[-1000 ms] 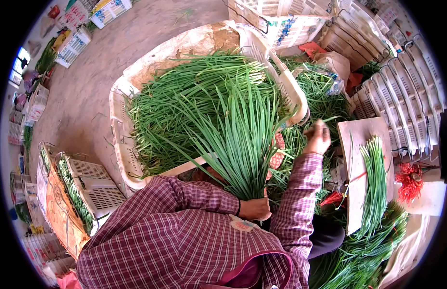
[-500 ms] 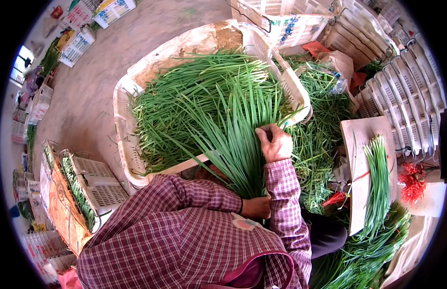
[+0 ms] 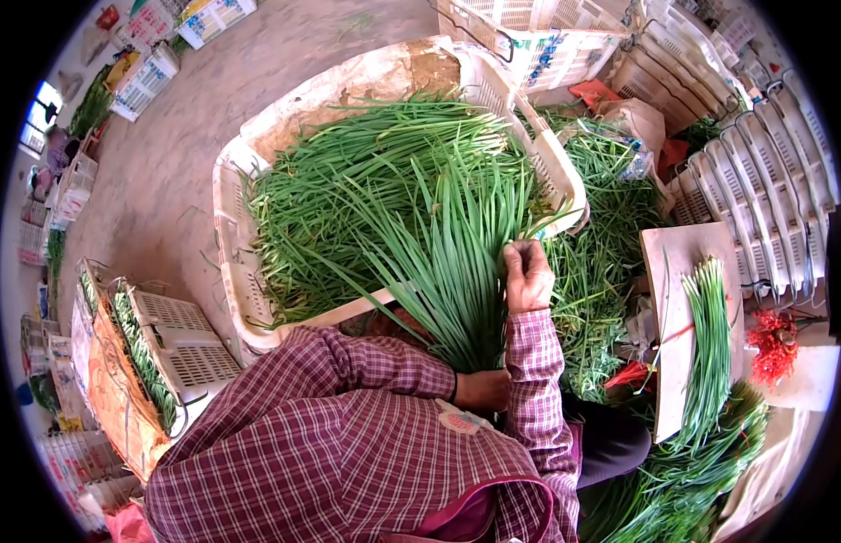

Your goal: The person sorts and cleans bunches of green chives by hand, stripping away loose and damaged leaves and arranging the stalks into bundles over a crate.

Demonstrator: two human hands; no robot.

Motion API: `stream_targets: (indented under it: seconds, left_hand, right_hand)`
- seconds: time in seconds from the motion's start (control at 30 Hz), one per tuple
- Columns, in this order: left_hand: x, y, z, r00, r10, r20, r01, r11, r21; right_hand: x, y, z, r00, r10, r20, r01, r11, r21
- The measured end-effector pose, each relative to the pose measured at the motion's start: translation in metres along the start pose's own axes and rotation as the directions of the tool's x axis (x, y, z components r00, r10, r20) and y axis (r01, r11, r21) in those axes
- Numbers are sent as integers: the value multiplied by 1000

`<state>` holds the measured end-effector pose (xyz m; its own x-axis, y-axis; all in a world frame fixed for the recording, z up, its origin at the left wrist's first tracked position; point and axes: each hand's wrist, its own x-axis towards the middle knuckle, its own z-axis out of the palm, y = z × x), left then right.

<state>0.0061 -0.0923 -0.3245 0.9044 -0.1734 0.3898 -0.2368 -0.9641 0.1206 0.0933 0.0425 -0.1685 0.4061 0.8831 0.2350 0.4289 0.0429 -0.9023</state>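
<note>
My left hand (image 3: 482, 391) is wrapped round the lower end of a bunch of garlic chives (image 3: 457, 262), whose long green leaves fan out upward. At the right edge of the bunch, my right hand (image 3: 529, 276) is closed in a pinch on chive leaves; just how many is hidden by the fingers. Behind the bunch, a large white plastic basket (image 3: 235, 235) holds a thick heap of loose chives (image 3: 348, 163).
To the right, a board (image 3: 660, 299) carries a tied chive bundle (image 3: 708, 335). Red ties (image 3: 772, 346) hang beside it. Loose leaves (image 3: 597, 244) cover the floor by the basket. Stacked crates (image 3: 755, 181) stand far right; another crate (image 3: 190, 339) sits left.
My right hand has shifted a little right and down along the bunch's edge. The left hand keeps its hold on the lower end.
</note>
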Motion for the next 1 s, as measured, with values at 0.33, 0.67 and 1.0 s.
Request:
stream_targets:
  seconds: [0.33,0.67,1.0]
  left_hand:
    - [9,-6,-58,995,-45,93,55,992,-113]
    - [10,0,-53,997,-62,53,66,994,-88]
    - [10,0,-39,997,-60,-46,54,992,-115]
  right_hand:
    - [48,16,-83,854,396,-337,-73,733,676]
    - [-1,-37,-28,967,-245,69,254,945,-204]
    - [-12,-82,47,958,-45,282,173,878,-447]
